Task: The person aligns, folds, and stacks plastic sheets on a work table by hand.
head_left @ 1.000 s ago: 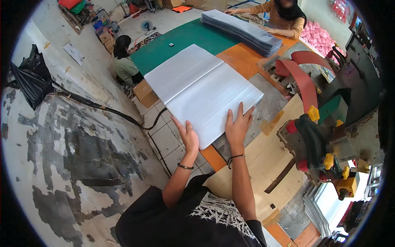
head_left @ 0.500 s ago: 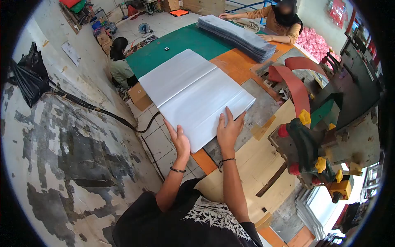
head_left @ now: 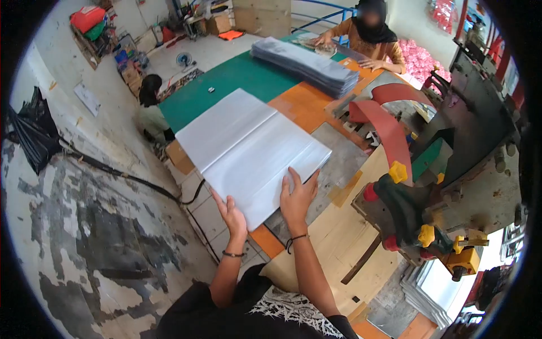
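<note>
1. Step in hand, as judged: squaring or steadying the wide stack of pale sheets (head_left: 262, 155). The stack lay along the tabletop's left edge (head_left: 270, 242), a crease running across it.
2. Hands apart, neither clamped. Left hand (head_left: 234, 217): fingers extended, at the stack's near-left side. Right hand (head_left: 296, 202): fingers spread, touching the top near its near-right edge.
3. Judged requirement for any shift: even pressure from both sides, lest layers slide.
4. Surface: green covering (head_left: 234, 79) toward the far-left corner; long stack of sheets (head_left: 305, 66) near the far edge; machine with yellow knobs (head_left: 403, 200) at right.
5. Room: a person (head_left: 345, 29) at the far edge, another (head_left: 151, 116) lower left; fan (head_left: 183, 60) on the floor; peeling wall (head_left: 107, 237).
</note>
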### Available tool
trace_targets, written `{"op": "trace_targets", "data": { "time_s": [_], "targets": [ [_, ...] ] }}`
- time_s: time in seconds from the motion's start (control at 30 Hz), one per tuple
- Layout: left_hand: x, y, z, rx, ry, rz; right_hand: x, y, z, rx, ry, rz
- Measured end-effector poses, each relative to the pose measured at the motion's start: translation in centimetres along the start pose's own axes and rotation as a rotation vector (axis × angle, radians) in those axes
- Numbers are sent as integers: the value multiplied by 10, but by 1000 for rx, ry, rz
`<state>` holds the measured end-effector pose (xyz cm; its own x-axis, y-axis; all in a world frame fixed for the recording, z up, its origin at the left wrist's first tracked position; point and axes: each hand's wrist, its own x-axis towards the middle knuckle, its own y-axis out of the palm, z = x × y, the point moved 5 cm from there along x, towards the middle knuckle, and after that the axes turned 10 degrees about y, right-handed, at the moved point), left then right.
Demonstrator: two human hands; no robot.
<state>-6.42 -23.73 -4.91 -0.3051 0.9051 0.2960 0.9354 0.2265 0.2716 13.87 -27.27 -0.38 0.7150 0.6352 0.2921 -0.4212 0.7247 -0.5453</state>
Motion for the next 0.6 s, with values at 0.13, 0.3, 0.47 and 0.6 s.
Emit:
{"op": "trace_targets", "data": {
  "time_s": [0.13,0.3,0.47,0.6],
  "targets": [
    [-1,-4,7,29,-18,-20,0,0,2,-4,20,20],
    [-3,1,-6,55,-40,9,-2,0,0,-5,23,28],
    [-1,-7,8,74,-15,-11,-2,-5,1,23,14,7],
    [-3,-3,0,90,-20,-25,-2,-4,0,33,7,-4]
  ]
}}
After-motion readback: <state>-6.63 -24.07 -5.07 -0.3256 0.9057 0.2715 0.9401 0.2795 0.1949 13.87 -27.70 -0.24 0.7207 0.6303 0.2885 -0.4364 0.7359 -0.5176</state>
